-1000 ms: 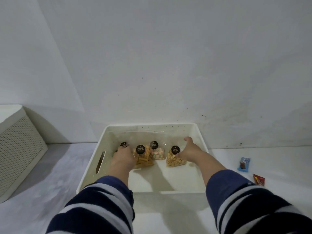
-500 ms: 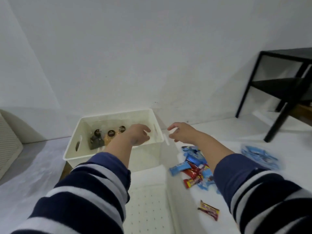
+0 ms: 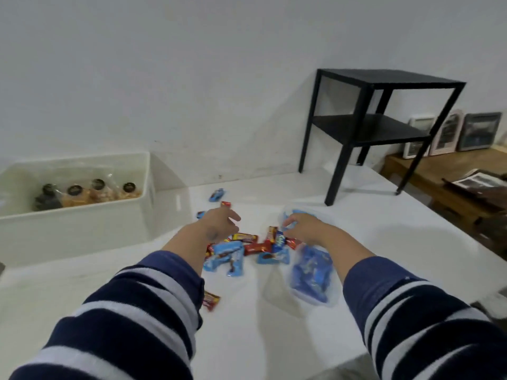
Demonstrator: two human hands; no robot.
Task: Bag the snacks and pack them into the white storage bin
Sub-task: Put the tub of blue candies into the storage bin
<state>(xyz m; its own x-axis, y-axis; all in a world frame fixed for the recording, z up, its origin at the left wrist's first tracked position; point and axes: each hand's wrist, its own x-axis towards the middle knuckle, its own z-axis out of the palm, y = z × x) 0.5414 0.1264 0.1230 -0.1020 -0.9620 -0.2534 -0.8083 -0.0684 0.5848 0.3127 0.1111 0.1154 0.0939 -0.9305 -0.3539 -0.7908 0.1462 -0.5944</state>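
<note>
The white storage bin (image 3: 82,223) stands at the left on the white surface, with several clear bagged snacks (image 3: 96,192) with round black labels lined up inside. A pile of loose blue and red wrapped snacks (image 3: 247,246) lies to the right of the bin. My left hand (image 3: 219,224) hovers over the pile's left side, fingers apart and empty. My right hand (image 3: 301,229) pinches the far end of a clear bag of blue snacks (image 3: 311,272), which runs back under my forearm.
A single red snack (image 3: 211,300) lies near my left sleeve, and a few strays (image 3: 218,194) lie beyond the pile. A black two-shelf side table (image 3: 378,127) stands at the back right. A wooden bench with picture frames (image 3: 450,133) is at the far right.
My view has swung right, from the bin to the snack pile. Both hands left the bin and moved over the loose snacks; my right hand has reached the clear bag of blue snacks.
</note>
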